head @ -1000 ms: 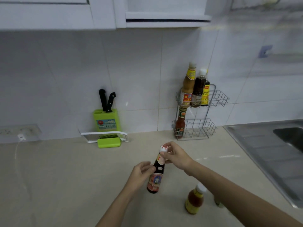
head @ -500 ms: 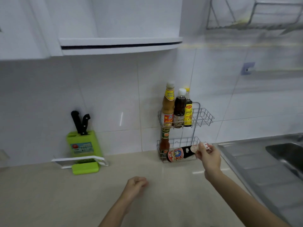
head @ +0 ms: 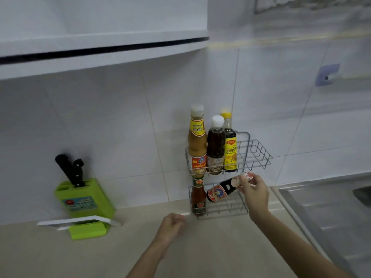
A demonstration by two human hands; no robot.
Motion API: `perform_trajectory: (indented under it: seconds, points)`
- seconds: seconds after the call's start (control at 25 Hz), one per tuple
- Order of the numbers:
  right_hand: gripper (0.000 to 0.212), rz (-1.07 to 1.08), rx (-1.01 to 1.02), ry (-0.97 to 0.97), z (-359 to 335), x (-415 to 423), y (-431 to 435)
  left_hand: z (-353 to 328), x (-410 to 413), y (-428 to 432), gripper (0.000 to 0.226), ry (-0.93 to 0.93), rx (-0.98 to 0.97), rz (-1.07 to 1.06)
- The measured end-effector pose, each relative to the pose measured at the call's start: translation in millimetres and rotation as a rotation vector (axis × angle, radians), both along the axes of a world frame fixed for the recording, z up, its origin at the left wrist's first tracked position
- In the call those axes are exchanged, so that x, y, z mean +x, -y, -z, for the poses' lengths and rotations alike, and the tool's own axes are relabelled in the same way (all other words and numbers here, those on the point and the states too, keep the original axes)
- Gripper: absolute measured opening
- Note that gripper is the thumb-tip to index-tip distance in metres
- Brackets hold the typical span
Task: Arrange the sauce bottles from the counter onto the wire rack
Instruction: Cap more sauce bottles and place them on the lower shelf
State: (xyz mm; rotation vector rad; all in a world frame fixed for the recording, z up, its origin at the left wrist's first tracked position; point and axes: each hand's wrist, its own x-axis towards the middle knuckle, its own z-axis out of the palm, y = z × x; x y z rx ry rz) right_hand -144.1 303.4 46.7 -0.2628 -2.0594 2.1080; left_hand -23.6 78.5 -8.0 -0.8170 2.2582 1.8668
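Note:
A two-tier wire rack [head: 259, 155] stands against the tiled wall. Its upper tier holds a tan sauce bottle [head: 197, 145], a dark bottle with a white cap [head: 215, 147] and a yellow-labelled dark bottle [head: 230, 151]. A reddish bottle [head: 198, 197] stands at the left of the lower tier. My right hand [head: 254, 192] grips the capped neck of a dark sauce bottle with a red label [head: 217, 192], tilted steeply, its base inside the lower tier beside the reddish bottle. My left hand [head: 170, 225] hovers over the counter in a loose fist, holding nothing.
A green knife block [head: 84, 199] with two black-handled knives stands at the left, with a white board [head: 78, 220] in front of it. A steel sink [head: 329, 209] lies to the right of the rack. A white cabinet [head: 100, 47] hangs overhead.
My right hand has carried the dark red-labelled bottle from in front of me into the rack's lower tier, and its neck has risen since half a second ago. My left hand let go earlier and stays low.

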Motion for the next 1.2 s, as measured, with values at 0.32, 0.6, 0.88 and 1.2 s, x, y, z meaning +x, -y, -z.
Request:
perform_trajectory:
  seconds: [0.32,0.6,0.88,1.2]
  points:
    - [0.014,-0.201,0.266,-0.085,29,-24,13,14,-47,-19,0.042,0.031,-0.078,0.109]
    - [0.017,-0.422,0.572,-0.204,27,-31,42,20,-66,-31,0.054,-0.077,-0.064,0.168]
    - [0.033,-0.563,0.702,-0.162,32,-34,37,24,-67,-32,0.052,-0.056,-0.080,0.149]
    - [0.057,-0.672,0.790,0.054,26,-19,16,-2,-56,-13,0.067,0.157,-0.159,0.334]
